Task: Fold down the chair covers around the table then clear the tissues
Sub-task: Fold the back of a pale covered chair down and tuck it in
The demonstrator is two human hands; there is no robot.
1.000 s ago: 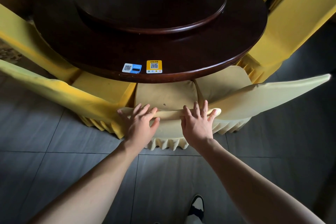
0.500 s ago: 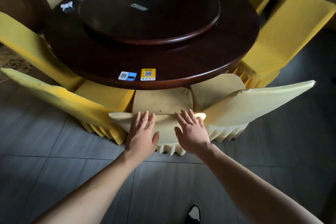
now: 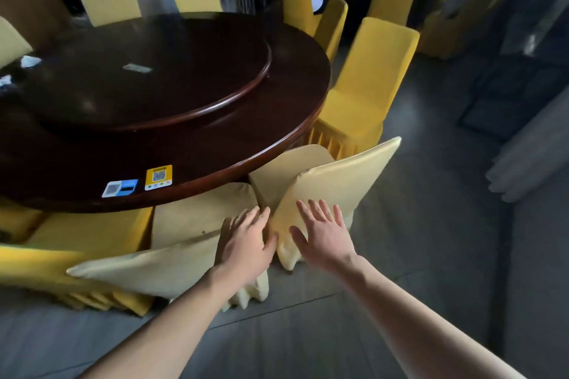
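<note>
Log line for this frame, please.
left hand: open | right hand: open, on pale chair cover | tissues: on table

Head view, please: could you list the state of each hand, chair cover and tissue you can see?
Left hand: open, over the gap between two pale chairs.
Right hand: open, fingers spread at the right pale chair cover.
Left pale chair cover: leaning, beside the left hand.
Tissues: on the table, far left.

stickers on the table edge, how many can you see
2. A blue and white sticker lies near the table rim, and a yellow QR sticker sits just right of it. More may lie outside the frame.
</note>
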